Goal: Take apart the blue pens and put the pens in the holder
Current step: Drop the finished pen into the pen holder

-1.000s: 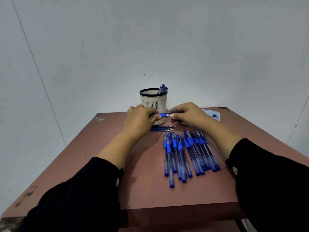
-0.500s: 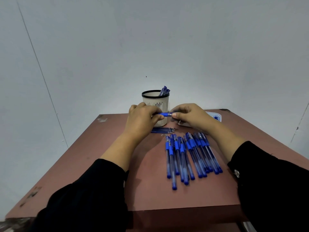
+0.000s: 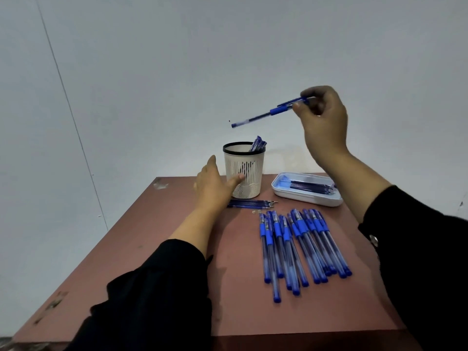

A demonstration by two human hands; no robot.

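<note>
My right hand (image 3: 323, 120) is pinching a pen (image 3: 268, 114) above the holder (image 3: 243, 171); left hand (image 3: 215, 183), relaxed, is steadying it. Tilted pen risks missing the rim.

The right hand (image 3: 323, 122) pinches a blue pen (image 3: 271, 112) above the holder (image 3: 243, 171); the left hand (image 3: 214, 184) rests open, its fingers (image 3: 211, 163) just beside the holder.

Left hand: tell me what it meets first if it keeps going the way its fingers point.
Probably the pen holder. The left hand lies open beside it, fingers pointing toward the far table edge, thumb already at the mesh wall; depth is unclear, so the fingers may pass left of it.
</note>
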